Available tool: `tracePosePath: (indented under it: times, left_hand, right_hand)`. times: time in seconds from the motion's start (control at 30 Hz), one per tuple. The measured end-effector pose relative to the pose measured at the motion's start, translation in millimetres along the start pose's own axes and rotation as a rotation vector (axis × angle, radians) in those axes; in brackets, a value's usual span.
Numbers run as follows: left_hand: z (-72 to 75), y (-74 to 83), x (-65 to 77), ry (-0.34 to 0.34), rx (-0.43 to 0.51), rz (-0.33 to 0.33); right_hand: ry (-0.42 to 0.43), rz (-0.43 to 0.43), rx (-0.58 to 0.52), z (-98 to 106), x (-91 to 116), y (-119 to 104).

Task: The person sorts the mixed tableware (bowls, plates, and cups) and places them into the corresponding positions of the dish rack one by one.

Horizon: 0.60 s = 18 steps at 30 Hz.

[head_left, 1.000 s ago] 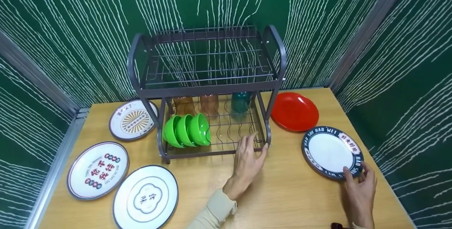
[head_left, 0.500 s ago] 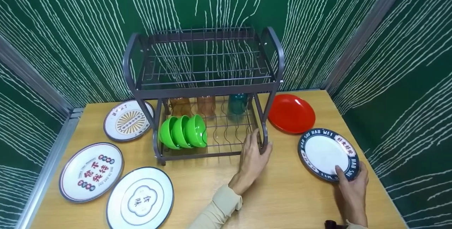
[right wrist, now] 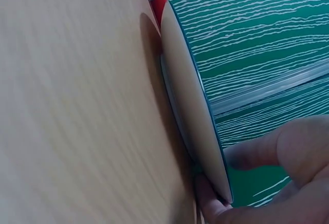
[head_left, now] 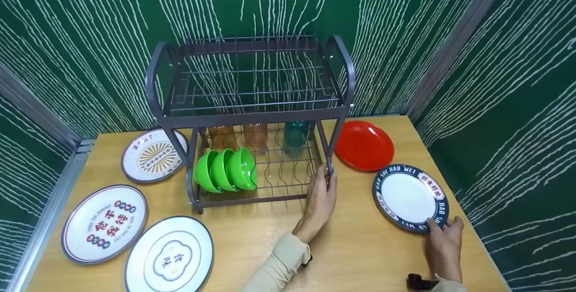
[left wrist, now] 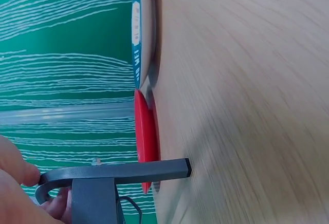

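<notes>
My left hand (head_left: 319,204) grips the front right post of a dark two-tier dish rack (head_left: 252,118). In the left wrist view, thumb and fingers sit on either side of the grey metal rack frame (left wrist: 133,171). My right hand (head_left: 445,244) pinches the near right rim of a white plate (head_left: 407,195) with a dark blue lettered border. The right wrist view shows the thumb on the upper side of that plate (right wrist: 190,100) and a finger under its edge, close to the table. The right fingers are partly hidden behind the plate in the head view.
Several green bowls (head_left: 243,170) stand tilted in the lower tier, with orange, pink and teal cups (head_left: 295,134) behind. A red plate (head_left: 364,146) lies right of the rack. Patterned white plates (head_left: 105,224) lie on the left of the wooden table (head_left: 355,256). Green walls (head_left: 382,58) enclose it.
My left hand has moved from the rack's lower front corner to close round its right post. My right hand stays at the blue-bordered plate's rim, its grip shifted slightly. The head view has shifted.
</notes>
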<state>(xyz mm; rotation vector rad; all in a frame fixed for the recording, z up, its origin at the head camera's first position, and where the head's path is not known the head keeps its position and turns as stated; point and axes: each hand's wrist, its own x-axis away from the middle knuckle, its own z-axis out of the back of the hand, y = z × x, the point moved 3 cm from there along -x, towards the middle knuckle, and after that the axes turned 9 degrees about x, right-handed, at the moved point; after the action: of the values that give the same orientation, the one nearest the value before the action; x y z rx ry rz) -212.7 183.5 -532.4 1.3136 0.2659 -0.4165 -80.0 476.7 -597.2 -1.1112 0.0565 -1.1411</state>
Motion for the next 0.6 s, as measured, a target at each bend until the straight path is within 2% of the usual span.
tracePosePath:
  times: [0.23,0.47,0.6]
  left_hand:
    - [-3.6,3.5,-2.7,-0.023,-0.084,-0.002]
    - [-12.5,-0.6,-5.3,-0.032,-0.194,0.092]
    - [-14.0,-3.5,-5.9,-0.02,-0.231,0.113]
  right_hand:
    - [-0.06,0.014,0.06,0.6,1.5,-5.8]
    - [-0.078,-0.004,0.107,2.4,-6.5,-4.2]
    - [-0.094,0.011,0.136,2.5,-10.7,-7.3]
